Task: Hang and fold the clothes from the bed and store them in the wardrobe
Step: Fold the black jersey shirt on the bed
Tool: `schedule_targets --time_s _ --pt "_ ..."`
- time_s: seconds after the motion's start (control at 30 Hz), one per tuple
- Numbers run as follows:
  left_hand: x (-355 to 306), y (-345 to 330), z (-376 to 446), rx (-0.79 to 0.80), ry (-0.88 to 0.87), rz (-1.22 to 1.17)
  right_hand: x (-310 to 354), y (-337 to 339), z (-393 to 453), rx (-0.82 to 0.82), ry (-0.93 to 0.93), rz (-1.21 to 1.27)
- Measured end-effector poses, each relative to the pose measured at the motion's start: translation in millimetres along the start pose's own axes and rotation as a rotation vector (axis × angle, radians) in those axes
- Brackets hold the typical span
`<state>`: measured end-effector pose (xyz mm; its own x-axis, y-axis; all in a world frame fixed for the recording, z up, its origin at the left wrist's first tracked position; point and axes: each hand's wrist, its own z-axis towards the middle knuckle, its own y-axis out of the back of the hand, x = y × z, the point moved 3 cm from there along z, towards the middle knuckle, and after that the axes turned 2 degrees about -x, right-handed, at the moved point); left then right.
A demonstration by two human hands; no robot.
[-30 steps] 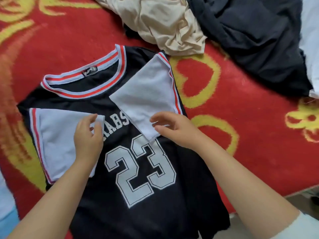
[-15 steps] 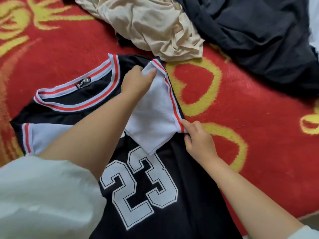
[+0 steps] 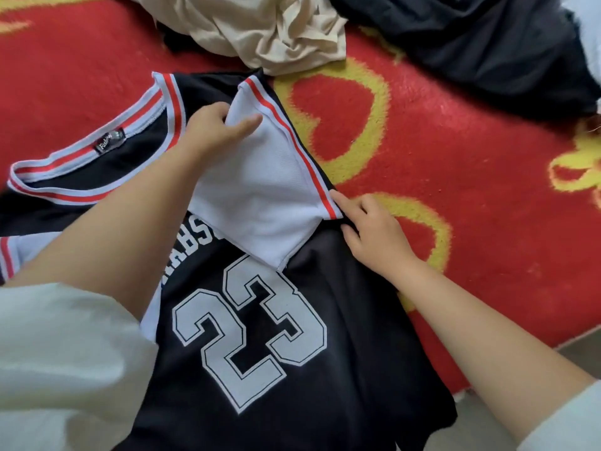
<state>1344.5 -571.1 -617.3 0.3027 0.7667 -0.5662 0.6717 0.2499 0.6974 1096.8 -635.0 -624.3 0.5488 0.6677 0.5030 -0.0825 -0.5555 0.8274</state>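
Note:
A black jersey (image 3: 341,336) with a white "23" lies flat, front up, on the red bed cover. Both white sleeves are folded inward over its chest. My left hand (image 3: 214,131) reaches across the collar and pinches the top of the right white sleeve (image 3: 260,203) near the shoulder. My right hand (image 3: 370,232) grips the jersey's edge at the lower corner of that sleeve, by the red and white trim. The left sleeve (image 3: 19,252) is mostly hidden under my left forearm.
A crumpled beige garment (image 3: 260,30) lies just beyond the jersey's shoulder. A dark navy garment (image 3: 481,47) is heaped at the top right, with a bit of white cloth (image 3: 590,24) at the frame edge. The red bed cover (image 3: 487,196) has yellow patterns; its edge runs at the lower right.
My left hand left the left sleeve and crossed to the top of the right sleeve. My right hand slid from the sleeve's face to its lower outer corner.

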Motion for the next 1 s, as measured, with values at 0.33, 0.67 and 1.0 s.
schedule_targets --time_s 0.33,0.67,1.0 --pt "66 32 -56 0.331 0.265 -0.219 -23 9 -64 0.139 -0.453 0.118" --pt "71 -13 -136 -0.413 0.063 0.238 -20 -1 -107 0.042 -0.55 0.126" --pt "119 -167 -392 -0.142 -0.096 0.447 -35 -12 -247 0.2 -0.832 0.212"
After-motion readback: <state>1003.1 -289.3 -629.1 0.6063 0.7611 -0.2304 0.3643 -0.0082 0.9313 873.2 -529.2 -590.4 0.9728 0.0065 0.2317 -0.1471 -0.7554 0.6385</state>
